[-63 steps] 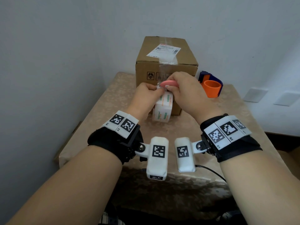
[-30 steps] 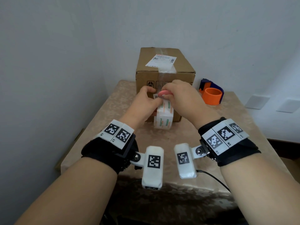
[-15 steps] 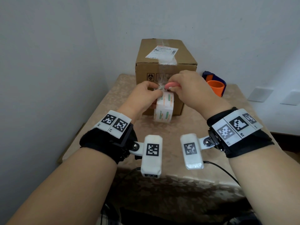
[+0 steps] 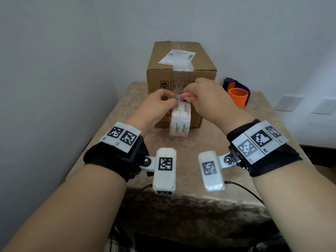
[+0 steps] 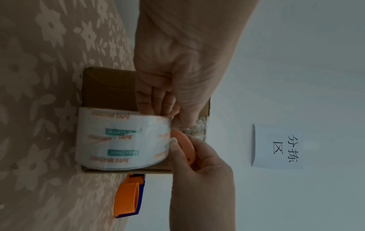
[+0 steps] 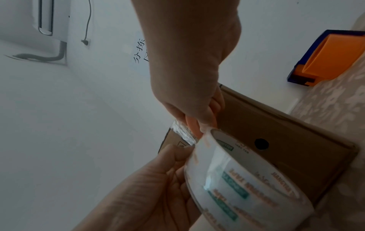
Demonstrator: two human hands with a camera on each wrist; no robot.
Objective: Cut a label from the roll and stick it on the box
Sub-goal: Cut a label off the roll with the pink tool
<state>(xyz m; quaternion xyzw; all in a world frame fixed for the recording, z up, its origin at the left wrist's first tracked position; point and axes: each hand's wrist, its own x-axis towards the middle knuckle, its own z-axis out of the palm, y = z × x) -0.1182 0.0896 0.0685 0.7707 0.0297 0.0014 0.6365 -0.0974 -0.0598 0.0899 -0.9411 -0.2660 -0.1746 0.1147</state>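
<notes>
Starting on the left: the left hand (image 4: 158, 106) has the roll (image 4: 181, 120) held up in the air in front of the box (image 4: 181, 70), fingers tucked in behind it and thumb pinching the loose end at the top. I'd guess that keeps the strip taut so the blade has something to bite on. The roll is clear tape with "TAPE" repeated in orange plus green blocks of lettering I can't quite make out.

Then the right hand (image 4: 209, 100) is closed around a small pink cutter (image 4: 187, 95), its tip pressed right at the spot where the strip leaves the roll. Looks like the cut is underway or about to be; nothing has come free yet.

The box sits at the far side of the table (image 4: 254, 124), sealed with clear tape and already wearing a white shipping label (image 4: 177, 56), print too small to read. To its right there's an orange and blue tape dispenser (image 4: 237, 93). A sheet on the wall (image 5: 276, 146) reads 分拣区.
</notes>
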